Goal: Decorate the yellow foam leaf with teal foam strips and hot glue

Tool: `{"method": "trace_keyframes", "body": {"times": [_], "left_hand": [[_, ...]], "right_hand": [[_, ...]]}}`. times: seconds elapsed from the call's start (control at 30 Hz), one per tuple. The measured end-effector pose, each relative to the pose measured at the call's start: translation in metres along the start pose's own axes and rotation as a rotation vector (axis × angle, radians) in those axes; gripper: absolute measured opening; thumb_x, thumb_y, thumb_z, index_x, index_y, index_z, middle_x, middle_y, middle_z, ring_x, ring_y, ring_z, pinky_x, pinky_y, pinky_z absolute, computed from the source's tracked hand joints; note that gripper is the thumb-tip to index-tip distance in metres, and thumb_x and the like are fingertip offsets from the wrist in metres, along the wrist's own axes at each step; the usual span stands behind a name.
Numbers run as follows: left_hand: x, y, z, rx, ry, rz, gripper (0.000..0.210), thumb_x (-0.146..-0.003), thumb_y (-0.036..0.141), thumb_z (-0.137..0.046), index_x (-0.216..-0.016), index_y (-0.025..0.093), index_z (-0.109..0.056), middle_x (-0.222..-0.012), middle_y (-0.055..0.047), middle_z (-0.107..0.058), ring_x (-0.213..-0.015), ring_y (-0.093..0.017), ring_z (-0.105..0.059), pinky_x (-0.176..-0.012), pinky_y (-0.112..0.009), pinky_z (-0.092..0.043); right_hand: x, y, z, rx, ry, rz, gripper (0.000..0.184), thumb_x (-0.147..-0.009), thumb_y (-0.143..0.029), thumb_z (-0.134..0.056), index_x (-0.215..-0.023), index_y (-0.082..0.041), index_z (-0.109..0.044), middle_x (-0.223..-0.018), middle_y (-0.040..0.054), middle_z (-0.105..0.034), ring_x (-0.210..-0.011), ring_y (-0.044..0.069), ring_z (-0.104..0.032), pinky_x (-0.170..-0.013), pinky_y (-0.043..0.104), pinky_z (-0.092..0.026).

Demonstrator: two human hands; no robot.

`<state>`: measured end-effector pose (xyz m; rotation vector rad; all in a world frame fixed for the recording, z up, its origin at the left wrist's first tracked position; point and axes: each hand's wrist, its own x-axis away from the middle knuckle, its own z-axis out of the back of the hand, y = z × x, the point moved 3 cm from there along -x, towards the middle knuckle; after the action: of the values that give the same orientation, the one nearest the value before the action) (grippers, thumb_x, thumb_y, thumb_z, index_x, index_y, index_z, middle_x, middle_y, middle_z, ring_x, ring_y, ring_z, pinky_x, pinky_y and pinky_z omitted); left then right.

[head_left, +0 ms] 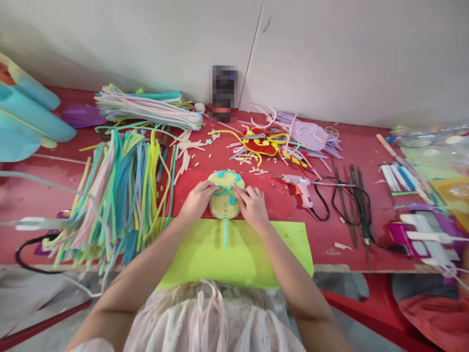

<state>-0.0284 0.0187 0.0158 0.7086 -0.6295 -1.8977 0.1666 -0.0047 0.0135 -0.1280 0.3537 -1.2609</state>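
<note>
A round yellow fan made of pipe cleaners lies in front of me. It has a turquoise rim, small turquoise flowers and a turquoise handle pointing towards me. Curved turquoise strands cross its upper half. My left hand pinches at the fan's left edge, its fingertips at the end of a turquoise strand. On the opposite edge, my right hand is closed with thumb and forefinger together by the strand's other side. Whether the fingertips grip the strand or the rim, I cannot tell exactly.
A pink glue gun lies to the right, its cord looping past dark green stems. Bundled pipe cleaners cover the left. Yellow-green paper lies at the front edge. A lilac pipe-cleaner piece and scraps sit behind; a power strip is far right.
</note>
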Motion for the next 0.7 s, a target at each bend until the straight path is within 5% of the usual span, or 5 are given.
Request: {"method": "trace_keyframes", "body": {"times": [0.2, 0.7], "left_hand": [[0.03, 0.01, -0.008, -0.261, -0.084, -0.047, 0.041, -0.094, 0.022, -0.038, -0.133, 0.019, -0.047, -0.134, -0.011, -0.05, -0.124, -0.023, -0.048, -0.11, -0.041, -0.036], [0.043, 0.02, -0.008, -0.435, -0.17, -0.09, 0.053, -0.093, 0.036, -0.043, -0.142, 0.018, -0.034, -0.152, -0.01, -0.029, -0.14, -0.026, -0.027, -0.114, -0.045, -0.025]], "right_hand": [[0.001, 0.0, -0.002, -0.007, 0.027, 0.013, 0.04, -0.098, -0.035, -0.035, -0.136, -0.031, -0.047, -0.087, 0.006, -0.053, -0.086, 0.02, -0.045, -0.081, 0.033, -0.034], [0.002, -0.001, -0.001, 0.015, 0.028, 0.013, 0.041, -0.098, -0.035, -0.033, -0.137, -0.032, -0.044, -0.088, 0.0059, -0.053, -0.087, 0.021, -0.044, -0.08, 0.033, -0.033]]}}
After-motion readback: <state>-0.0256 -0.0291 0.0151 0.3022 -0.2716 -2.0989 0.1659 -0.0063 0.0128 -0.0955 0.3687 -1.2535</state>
